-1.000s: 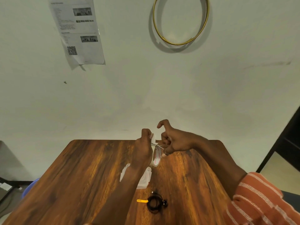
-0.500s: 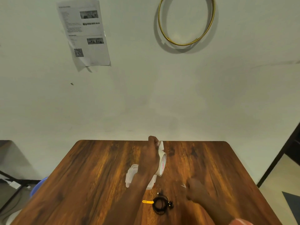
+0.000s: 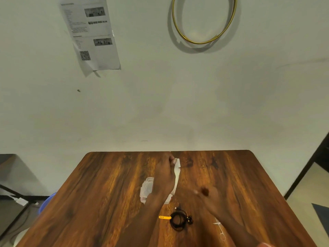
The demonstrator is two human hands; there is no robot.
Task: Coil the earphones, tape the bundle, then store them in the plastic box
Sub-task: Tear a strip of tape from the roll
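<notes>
The black earphones [image 3: 179,220] lie coiled on the wooden table [image 3: 106,193] near its front, with a yellow tie [image 3: 164,217] sticking out to the left. My left hand [image 3: 165,175] is shut on a clear tape roll [image 3: 176,180], and a loose strip stands up past the fingers. The clear plastic box [image 3: 146,189] sits under my left wrist, partly hidden. My right hand [image 3: 206,193] is blurred, above the table to the right of the roll; its fingers are unclear. Small scissors [image 3: 219,229] lie on the table beside my right forearm.
A wall stands right behind the table's far edge, with a paper sheet [image 3: 92,32] and a gold hoop [image 3: 204,20] on it. A blue bin [image 3: 47,202] stands on the floor at the left. Dark furniture [image 3: 316,166] is at the right.
My hands came apart after holding the tape together. The right hand dropped to the table, the scissors now lie there, and it has risen again toward the roll. The left hand sank slightly.
</notes>
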